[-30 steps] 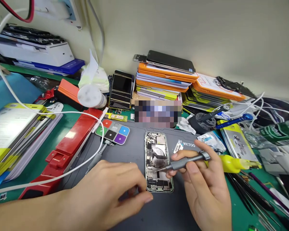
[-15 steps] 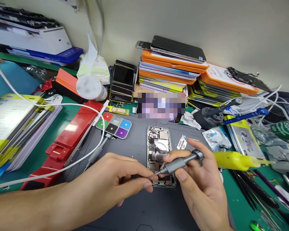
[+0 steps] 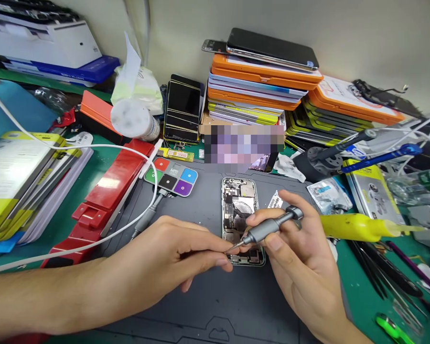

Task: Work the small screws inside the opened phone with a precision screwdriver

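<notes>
My right hand [image 3: 303, 258] grips a grey precision screwdriver [image 3: 263, 231], its shaft slanting down to the left and its cap near my index finger. At the screwdriver's tip my left hand [image 3: 186, 253] has thumb and index finger closed together; whatever is between them is too small or hidden to make out. Beneath both hands lies an opened phone [image 3: 232, 217] with its inner boards bare. My fingers cover part of its lower end. The phone rests on a dark grey work mat [image 3: 208, 298].
A colour-blocked tray [image 3: 172, 177] and a second grey screwdriver [image 3: 145, 220] lie left of the phone. A white cable [image 3: 143, 152] loops across the left side. On the right are a yellow bottle [image 3: 354, 225], tweezers [image 3: 370, 270] and a tool holder [image 3: 313, 162]. Stacked cases [image 3: 258, 91] stand behind.
The view has tilted slightly, so the bench and phone sit higher in the picture. Both hands keep almost the same pose around the screwdriver tip.
</notes>
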A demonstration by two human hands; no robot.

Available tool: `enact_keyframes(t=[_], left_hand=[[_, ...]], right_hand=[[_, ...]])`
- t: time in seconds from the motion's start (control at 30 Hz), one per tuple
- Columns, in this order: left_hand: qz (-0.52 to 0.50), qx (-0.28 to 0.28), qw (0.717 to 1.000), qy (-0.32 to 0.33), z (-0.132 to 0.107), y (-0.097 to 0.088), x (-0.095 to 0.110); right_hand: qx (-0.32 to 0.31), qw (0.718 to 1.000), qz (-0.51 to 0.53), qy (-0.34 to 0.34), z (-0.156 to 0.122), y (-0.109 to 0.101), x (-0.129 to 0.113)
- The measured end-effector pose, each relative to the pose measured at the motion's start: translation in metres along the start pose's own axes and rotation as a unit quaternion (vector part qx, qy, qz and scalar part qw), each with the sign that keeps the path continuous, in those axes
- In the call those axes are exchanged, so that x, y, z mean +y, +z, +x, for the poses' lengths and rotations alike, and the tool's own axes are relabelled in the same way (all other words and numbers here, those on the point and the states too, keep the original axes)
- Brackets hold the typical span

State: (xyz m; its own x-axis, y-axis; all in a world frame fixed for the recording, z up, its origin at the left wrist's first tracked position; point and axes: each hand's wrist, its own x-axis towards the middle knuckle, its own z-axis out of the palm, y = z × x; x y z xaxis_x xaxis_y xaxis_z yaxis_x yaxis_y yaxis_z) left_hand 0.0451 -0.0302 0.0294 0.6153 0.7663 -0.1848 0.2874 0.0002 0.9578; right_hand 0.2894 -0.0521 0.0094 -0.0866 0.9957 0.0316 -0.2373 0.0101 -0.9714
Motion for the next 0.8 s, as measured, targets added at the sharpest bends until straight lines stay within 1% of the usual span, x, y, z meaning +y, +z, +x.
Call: enact_keyframes(t=[0.2, 0.3, 0.43, 0.7, 0.8], left_hand=[[0.024, -0.007, 1.0, 0.012, -0.0019, -0.0009, -0.0005], [0.02, -0.01, 1.0, 0.003, -0.0018, -0.0011, 0.0013], [0.008, -0.002, 1.0, -0.019, -0.0001, -0.001, 0.0047], [0.008, 0.012, 1.0, -0.018, -0.0002, 0.0001, 0.0005], [0.001, 0.013, 1.0, -0.017, 0.0001, 0.0004, 0.0005]], right_hand=[[-0.005, 1.0, 0.017, 0.007, -0.0005, -0.0004, 0.0008], [-0.009, 1.0, 0.02, 0.008, -0.0008, -0.0008, 0.0008], [-0.018, 0.999, 0.026, 0.008, -0.0003, -0.0008, 0.0007], [-0.014, 1.0, 0.025, 0.004, 0.0019, -0.0015, 0.0014], [-0.022, 0.999, 0.028, 0.0, 0.0015, -0.0018, 0.002]])
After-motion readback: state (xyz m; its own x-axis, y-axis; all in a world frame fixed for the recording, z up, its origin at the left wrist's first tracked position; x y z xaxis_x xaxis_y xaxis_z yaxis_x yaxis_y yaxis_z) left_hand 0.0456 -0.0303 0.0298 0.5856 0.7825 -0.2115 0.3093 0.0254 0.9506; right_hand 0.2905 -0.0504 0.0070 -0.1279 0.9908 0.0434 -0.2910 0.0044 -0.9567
